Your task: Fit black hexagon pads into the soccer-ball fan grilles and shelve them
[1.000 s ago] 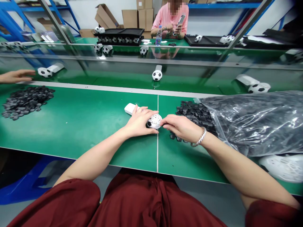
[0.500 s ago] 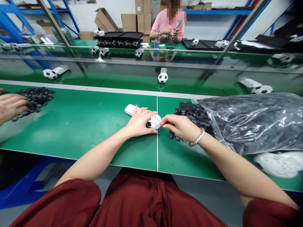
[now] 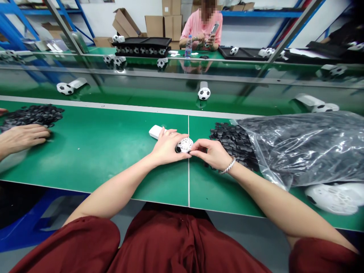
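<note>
My left hand (image 3: 167, 148) is wrapped round a white device with a football-patterned round head (image 3: 185, 145), lying on the green table (image 3: 108, 159). Its white handle (image 3: 155, 131) sticks out to the left of that hand. At the right edge of the round head, my right hand (image 3: 209, 152) is pinched, with a small dark piece partly visible at its fingertips. Just beyond my right hand lies a pile of small black pieces (image 3: 236, 144).
A clear plastic bag of dark pieces (image 3: 309, 148) lies right, with white football-patterned parts (image 3: 334, 198) below it. A co-worker's hand (image 3: 25, 137) is beside another black pile (image 3: 34, 115). Football devices (image 3: 204, 93) sit on the conveyor; a person in pink (image 3: 201, 28) sits beyond.
My right hand has shifted slightly left and down along the round head. The co-worker's hand has moved right, off the pile. Devices on the conveyor have shifted, the nearer ones right and the farther ones left.
</note>
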Tool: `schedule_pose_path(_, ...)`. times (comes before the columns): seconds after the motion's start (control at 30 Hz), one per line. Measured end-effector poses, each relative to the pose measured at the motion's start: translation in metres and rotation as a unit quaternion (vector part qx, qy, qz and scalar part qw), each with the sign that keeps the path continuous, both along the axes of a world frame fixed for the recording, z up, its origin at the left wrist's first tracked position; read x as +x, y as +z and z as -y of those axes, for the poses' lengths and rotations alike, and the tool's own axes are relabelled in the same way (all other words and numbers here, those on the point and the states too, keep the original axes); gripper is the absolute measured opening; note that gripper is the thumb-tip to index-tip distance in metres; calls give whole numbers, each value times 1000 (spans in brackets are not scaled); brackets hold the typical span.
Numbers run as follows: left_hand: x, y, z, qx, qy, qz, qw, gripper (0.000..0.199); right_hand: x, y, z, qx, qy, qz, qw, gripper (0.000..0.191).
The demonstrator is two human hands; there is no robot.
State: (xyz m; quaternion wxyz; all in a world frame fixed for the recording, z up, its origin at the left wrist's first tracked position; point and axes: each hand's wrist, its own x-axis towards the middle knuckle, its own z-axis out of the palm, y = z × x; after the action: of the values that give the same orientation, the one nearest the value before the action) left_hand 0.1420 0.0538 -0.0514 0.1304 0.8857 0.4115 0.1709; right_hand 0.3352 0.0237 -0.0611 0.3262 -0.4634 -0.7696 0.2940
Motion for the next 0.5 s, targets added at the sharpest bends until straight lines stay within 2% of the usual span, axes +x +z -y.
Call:
schedule_pose_path(0.23, 1, 2, 1, -3, 7, -5, 1000, 61, 2, -6, -3, -37, 5, -48, 998, 16)
schedule_pose_path(0.5, 1, 5, -1, -8, 0, -2, 1000, 56, -1, -14, -8, -43, 3, -72, 996, 18)
